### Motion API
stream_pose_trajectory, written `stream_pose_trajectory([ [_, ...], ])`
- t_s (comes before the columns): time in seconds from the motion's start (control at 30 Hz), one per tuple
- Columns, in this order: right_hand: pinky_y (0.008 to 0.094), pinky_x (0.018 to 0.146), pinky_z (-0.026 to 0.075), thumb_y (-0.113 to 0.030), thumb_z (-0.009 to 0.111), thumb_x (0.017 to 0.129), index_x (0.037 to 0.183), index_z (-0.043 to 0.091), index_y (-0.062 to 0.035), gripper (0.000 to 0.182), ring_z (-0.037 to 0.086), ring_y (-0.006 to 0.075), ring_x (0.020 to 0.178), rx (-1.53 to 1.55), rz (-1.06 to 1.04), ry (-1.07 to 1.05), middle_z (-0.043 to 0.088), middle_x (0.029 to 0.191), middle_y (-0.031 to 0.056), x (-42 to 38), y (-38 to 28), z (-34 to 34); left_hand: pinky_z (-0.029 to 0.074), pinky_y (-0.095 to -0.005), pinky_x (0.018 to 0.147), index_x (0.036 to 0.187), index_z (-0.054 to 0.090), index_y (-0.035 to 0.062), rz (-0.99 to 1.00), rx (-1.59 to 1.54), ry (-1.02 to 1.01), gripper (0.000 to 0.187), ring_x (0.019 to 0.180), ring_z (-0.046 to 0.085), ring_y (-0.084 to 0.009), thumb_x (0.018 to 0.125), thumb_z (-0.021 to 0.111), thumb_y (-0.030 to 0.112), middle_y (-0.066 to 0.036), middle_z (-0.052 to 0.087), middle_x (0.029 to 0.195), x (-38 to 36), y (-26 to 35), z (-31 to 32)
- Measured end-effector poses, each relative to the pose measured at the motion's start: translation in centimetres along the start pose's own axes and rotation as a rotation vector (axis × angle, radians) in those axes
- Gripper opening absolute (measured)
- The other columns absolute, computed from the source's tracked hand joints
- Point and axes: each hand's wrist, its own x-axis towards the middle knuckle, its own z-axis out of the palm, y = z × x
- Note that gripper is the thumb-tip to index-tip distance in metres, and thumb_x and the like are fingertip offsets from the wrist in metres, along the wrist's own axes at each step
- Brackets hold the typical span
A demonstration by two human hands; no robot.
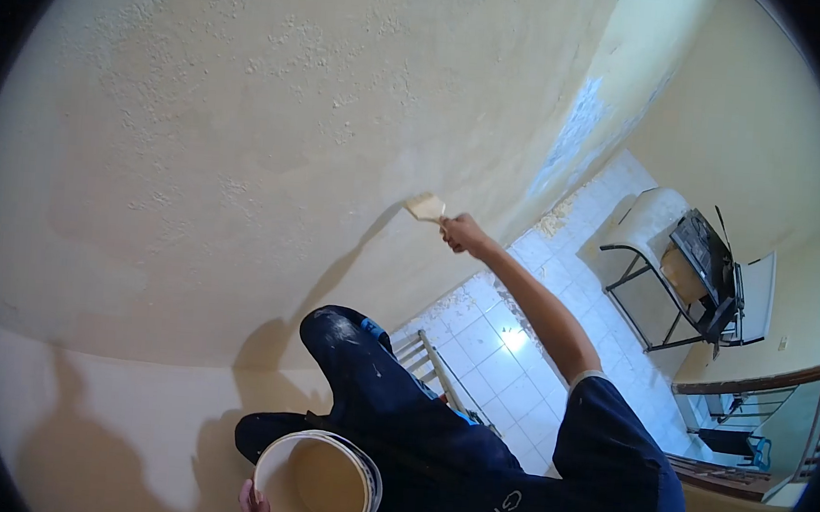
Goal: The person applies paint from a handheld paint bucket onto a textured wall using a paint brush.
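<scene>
My right hand [464, 234], on an outstretched arm, is closed round the handle of a paintbrush [426, 207]. Pale, paint-coloured bristles on the brush are at or very near the cream wall [248, 130]; contact is hard to make out. At the bottom of the view, my left hand [257, 510] grips the rim of a white bucket [376, 487], with its fingers partly cut off by the frame edge. Beige paint [326, 478] shows inside the bucket, which is beside my bent legs in dark trousers [374, 368].
Rough, flaking patches [310, 49] mark the wall. A slatted pale frame [435, 367] stands beside my knee, above a white tiled floor [507, 367] with debris along the wall base. Farther right are a metal-framed chair [632, 272] with dark items on it and a mirror or opening [749, 432].
</scene>
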Motion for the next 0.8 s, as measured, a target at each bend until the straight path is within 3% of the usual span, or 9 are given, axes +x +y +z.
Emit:
stream_pose_trajectory([
  [0.2,0.0230,0.039,0.028,-0.033,0.057,0.093,0.078,0.059,0.0014,0.038,0.038,0.0073,0.044,-0.113,-0.385,0.053,0.048,0.058,0.0006,-8.4,-24.0,-1.5,0.045,-0.0424,0.092,0.103,0.066,-0.0046,-0.165,-0.260,0.077,0.027,0.108,0.055,-0.0305,0.086,0.052,0.011,-0.018,0.055,0.121,0.4,0.2,1.0],
  [0.27,0.0219,0.038,0.022,-0.036,0.058,0.093,0.080,0.057,-0.0014,0.037,0.031,0.0033,0.044,-0.043,-0.543,0.002,0.039,0.057,-0.0044,-12.1,-27.9,-2.4,0.045,-0.0435,0.091,0.100,0.067,-0.0034,0.092,-0.010,-0.031,0.025,0.108,0.055,-0.0305,0.087,0.051,0.011,-0.017,0.055,0.121,0.3,-1.4,0.7],
  [0.3,0.0222,0.039,0.025,-0.038,0.059,0.092,0.077,0.059,-0.0025,0.039,0.035,0.0049,0.044,0.000,-0.605,0.049,0.046,0.057,-0.0020,-13.3,-29.6,-3.0,0.045,-0.0435,0.091,0.100,0.067,-0.0034,0.091,-0.022,-0.026,0.025,0.108,0.055,-0.0305,0.087,0.051,0.011,-0.017,0.055,0.121,0.3,-1.1,1.1],
  [0.4,0.0226,0.038,0.023,-0.044,0.054,0.094,0.074,0.055,-0.0090,0.041,0.031,0.0036,0.043,0.169,-0.822,0.041,0.040,0.054,-0.0056,-13.5,-33.1,-5.0,0.045,-0.0429,0.090,0.097,0.069,-0.0024,-0.046,-0.118,0.004,0.025,0.106,0.055,-0.0307,0.088,0.050,0.012,-0.016,0.055,0.121,0.1,0.1,1.3],
  [0.5,0.0227,0.038,0.023,-0.047,0.052,0.095,0.073,0.052,-0.0124,0.041,0.031,0.0039,0.042,0.084,-0.802,0.034,0.039,0.054,-0.0059,-7.0,-30.7,-6.2,0.046,-0.0433,0.089,0.102,0.067,-0.0011,0.009,-0.060,0.001,0.025,0.105,0.055,-0.0304,0.088,0.050,0.011,-0.016,0.056,0.119,0.2,-0.1,1.0],
  [0.53,0.0229,0.038,0.023,-0.049,0.050,0.095,0.073,0.051,-0.0147,0.041,0.030,0.0047,0.042,0.110,-0.836,0.034,0.040,0.054,-0.0057,-3.9,-27.8,-5.5,0.046,-0.0433,0.089,0.105,0.064,-0.0003,-0.089,-0.167,0.024,0.025,0.104,0.055,-0.0299,0.087,0.051,0.011,-0.015,0.057,0.117,0.2,0.0,1.1],
  [0.57,0.0229,0.038,0.024,-0.050,0.048,0.096,0.073,0.050,-0.0151,0.042,0.032,0.0052,0.042,0.220,-0.675,-0.050,0.040,0.054,-0.0056,-1.4,-24.6,-5.4,0.046,-0.0434,0.089,0.109,0.062,0.0006,-0.187,-0.276,0.046,0.027,0.103,0.056,-0.0294,0.086,0.052,0.010,-0.014,0.058,0.115,0.1,0.2,1.2],
  [0.7,0.0235,0.035,0.022,-0.054,0.047,0.095,0.075,0.051,-0.0124,0.046,0.031,0.0059,0.038,0.181,-0.464,-0.080,0.037,0.052,-0.0044,0.8,-11.6,-4.1,0.045,-0.0421,0.088,0.114,0.059,0.0027,-0.230,-0.391,0.053,0.031,0.100,0.056,-0.0279,0.084,0.054,0.009,-0.012,0.059,0.112,0.1,-1.2,1.1],
  [0.8,0.0249,0.033,0.021,-0.054,0.047,0.094,0.060,0.042,-0.0131,0.054,0.030,0.0069,0.037,0.022,-0.297,-0.198,0.035,0.048,-0.0033,0.5,-5.0,-5.0,0.045,-0.0393,0.087,0.111,0.061,0.0027,-0.208,-0.439,0.071,0.030,0.099,0.057,-0.0267,0.083,0.055,0.009,-0.012,0.061,0.109,0.1,-0.1,1.4],
])
